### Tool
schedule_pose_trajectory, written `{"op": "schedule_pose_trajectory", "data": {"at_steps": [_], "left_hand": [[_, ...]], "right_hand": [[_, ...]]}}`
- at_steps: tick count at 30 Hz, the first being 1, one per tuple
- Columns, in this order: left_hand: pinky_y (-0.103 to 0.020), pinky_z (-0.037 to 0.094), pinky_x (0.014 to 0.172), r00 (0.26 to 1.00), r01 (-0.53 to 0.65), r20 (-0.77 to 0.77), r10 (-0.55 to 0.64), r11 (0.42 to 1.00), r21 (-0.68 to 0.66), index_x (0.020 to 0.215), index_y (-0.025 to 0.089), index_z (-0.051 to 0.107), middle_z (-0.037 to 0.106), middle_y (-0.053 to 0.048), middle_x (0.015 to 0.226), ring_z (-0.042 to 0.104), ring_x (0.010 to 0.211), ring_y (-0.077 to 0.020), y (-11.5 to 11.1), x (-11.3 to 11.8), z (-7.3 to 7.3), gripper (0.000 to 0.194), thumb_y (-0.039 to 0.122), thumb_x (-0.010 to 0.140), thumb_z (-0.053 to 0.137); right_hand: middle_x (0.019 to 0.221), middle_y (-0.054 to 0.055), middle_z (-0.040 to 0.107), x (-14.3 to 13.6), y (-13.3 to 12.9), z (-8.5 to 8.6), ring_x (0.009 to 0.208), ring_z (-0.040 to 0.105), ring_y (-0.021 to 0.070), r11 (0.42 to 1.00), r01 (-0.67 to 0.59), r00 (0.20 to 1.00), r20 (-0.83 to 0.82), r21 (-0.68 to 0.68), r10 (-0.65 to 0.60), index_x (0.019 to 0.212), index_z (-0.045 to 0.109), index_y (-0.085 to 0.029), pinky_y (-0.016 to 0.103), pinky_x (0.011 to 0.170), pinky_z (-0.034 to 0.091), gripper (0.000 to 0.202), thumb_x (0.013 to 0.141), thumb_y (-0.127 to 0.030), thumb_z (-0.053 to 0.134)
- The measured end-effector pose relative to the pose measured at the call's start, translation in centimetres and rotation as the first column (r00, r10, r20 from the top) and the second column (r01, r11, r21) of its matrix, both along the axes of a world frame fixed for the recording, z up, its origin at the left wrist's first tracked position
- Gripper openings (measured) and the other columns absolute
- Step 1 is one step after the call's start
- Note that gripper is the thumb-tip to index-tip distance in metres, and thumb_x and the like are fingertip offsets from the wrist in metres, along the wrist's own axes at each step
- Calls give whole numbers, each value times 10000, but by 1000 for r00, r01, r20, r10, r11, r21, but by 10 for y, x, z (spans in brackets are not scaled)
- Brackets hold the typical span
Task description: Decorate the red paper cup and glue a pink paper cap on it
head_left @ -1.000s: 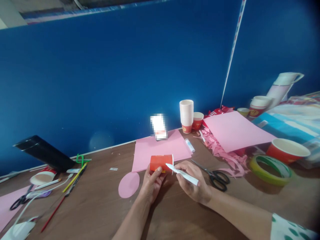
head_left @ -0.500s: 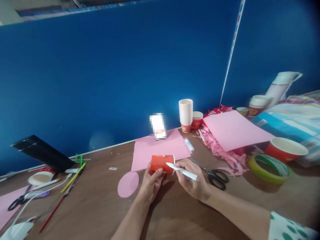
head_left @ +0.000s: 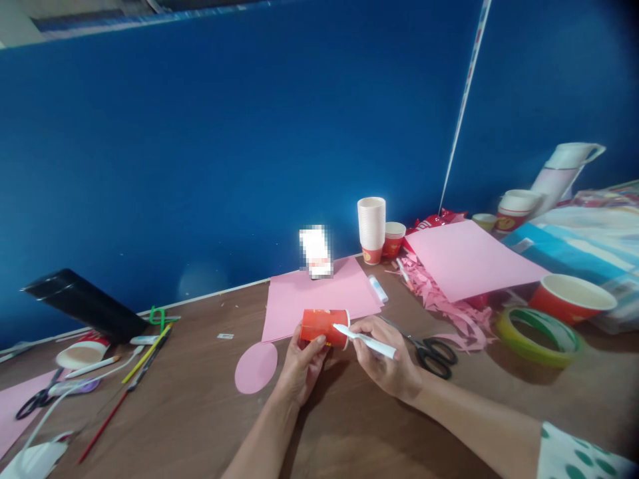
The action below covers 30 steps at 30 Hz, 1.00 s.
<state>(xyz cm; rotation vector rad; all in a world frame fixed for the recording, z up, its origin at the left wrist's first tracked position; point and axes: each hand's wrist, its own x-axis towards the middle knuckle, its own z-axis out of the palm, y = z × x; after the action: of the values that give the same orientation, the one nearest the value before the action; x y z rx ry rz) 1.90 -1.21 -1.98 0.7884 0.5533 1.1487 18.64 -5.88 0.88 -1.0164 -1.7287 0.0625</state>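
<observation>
Cup (head_left: 319, 324): on its side, above table (head_left: 200, 406) | left hand (head_left: 302, 366): fingers curled round cup | right hand (head_left: 382, 362): fingers closed on pen (head_left: 369, 342), tip at cup | pink circle (head_left: 256, 368): near left hand

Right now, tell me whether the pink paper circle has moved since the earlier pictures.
No: the pink paper circle lies in the same place, by the near-left corner of the stacked pink sheets.

Soft, moderate light here, a faint glow on the blue wall (head_left: 239, 133), dull shadows across the table (head_left: 184, 412), right edge smeared, corners darkening.
</observation>
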Motion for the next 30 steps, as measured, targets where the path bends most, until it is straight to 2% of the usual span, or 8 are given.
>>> {"op": "schedule_pose_trajectory", "data": {"at_steps": [11, 22, 30], "left_hand": [[-358, 438, 932, 1000, 4, -30, -5, 1000, -9, 1152, 210, 576, 673, -64, 1035, 617, 980, -201, 0, -2, -2, 441, 158, 731, 698], [-344, 443, 921, 1000, 10, -19, -10, 1000, 0, 1197, 219, 547, 656, -65, 1061, 602, 985, -193, -1, 0, 0, 489, 134, 737, 690], [-311, 461, 843, 998, 52, -25, -52, 998, 29, 1232, 235, 518, 660, -48, 990, 612, 929, -178, -2, 0, 0, 495, 126, 769, 656]], "right_hand": [[758, 36, 601, 0, 2, -3, 699, 574, 168, 1000, -20, 1000, -15, -13, 20, 910, 546, -188, 297, 671, 465, 126, 852, -106, 471], [741, 37, 618, -2, 0, 0, 692, 597, 167, 1000, 15, 1000, -23, 8, -15, 879, 555, -190, 288, 652, 488, 113, 853, -119, 471], [744, 34, 619, -1, 0, -1, 694, 599, 164, 1000, 1, 999, -38, 1, -1, 881, 559, -188, 284, 659, 486, 105, 849, -126, 481]]}}
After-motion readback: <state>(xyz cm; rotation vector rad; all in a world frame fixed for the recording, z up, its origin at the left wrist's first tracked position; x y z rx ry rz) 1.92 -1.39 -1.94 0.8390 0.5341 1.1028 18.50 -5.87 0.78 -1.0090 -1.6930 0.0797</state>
